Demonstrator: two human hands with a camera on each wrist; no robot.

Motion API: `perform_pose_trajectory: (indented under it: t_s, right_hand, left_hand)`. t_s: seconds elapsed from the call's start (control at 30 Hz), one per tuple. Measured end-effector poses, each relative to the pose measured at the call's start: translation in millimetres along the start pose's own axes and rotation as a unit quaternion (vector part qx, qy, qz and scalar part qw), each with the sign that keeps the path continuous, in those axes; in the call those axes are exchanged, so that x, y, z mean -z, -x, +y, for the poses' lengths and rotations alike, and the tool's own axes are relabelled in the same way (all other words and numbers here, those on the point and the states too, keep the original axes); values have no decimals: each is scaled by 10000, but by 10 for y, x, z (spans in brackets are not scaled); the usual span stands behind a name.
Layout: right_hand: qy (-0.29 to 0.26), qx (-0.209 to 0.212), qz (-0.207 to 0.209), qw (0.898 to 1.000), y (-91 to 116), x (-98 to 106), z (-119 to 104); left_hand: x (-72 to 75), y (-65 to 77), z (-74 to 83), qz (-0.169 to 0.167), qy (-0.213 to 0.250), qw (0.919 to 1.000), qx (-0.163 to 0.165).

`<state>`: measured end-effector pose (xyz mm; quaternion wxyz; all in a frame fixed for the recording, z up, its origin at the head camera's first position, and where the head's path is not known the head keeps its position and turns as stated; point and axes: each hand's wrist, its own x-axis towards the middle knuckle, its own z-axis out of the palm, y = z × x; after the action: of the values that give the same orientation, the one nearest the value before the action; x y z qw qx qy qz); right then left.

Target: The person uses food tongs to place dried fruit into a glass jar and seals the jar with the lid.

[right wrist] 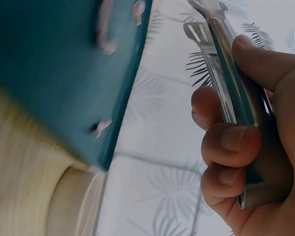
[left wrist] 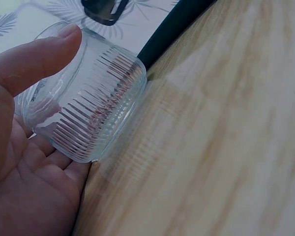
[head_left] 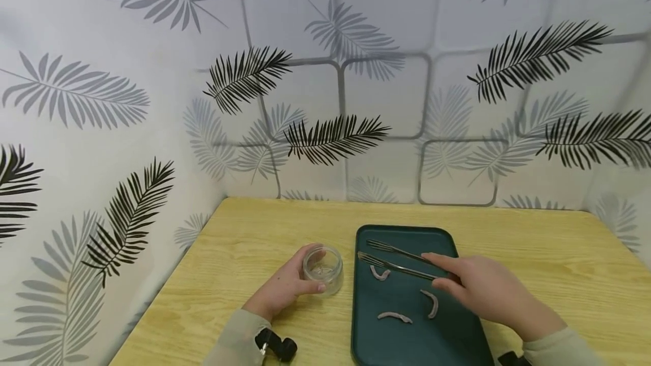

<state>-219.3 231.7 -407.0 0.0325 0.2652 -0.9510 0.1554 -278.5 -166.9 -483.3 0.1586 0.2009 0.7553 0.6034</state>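
Note:
My left hand (head_left: 287,284) grips a small clear glass jar (head_left: 328,281) at the left of the tray, its thumb on the near side. In the left wrist view the jar (left wrist: 105,101) has ribbed walls, with something reddish showing through low down. My right hand (head_left: 483,292) holds metal tongs (head_left: 402,267) over the tray, fingers curled round the handle end. The tongs' slotted tips point left and stand apart with nothing between them. Under and near them lie curved pinkish-grey strips: one (head_left: 380,273) by the tips, another (head_left: 431,304) to the right, a third (head_left: 395,317) nearer me.
A dark green rectangular tray (head_left: 373,346) with a raised rim lies on the yellow wood-grain table (head_left: 203,298). Behind the table's far edge rises a pale wall (head_left: 381,174) with leaf patterns, and another stretch runs along the left side.

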Motion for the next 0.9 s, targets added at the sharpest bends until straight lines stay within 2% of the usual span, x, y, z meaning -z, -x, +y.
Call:
perform_pose_trajectory:
  t_s: [0.17,0.37,0.9]
  right_hand:
    - [221,23,-129,9997,81,-5,126]
    - [428,-30,-243,9988,130,-16,171]
    - [323,-92,-432,9985,187,-64,241]
  left_hand:
    - [12,-9,21,-10,-23,10000,20]
    - [14,-5,21,-6,8,10000,20]
    - [9,-6,7,13,-79,9999,86]
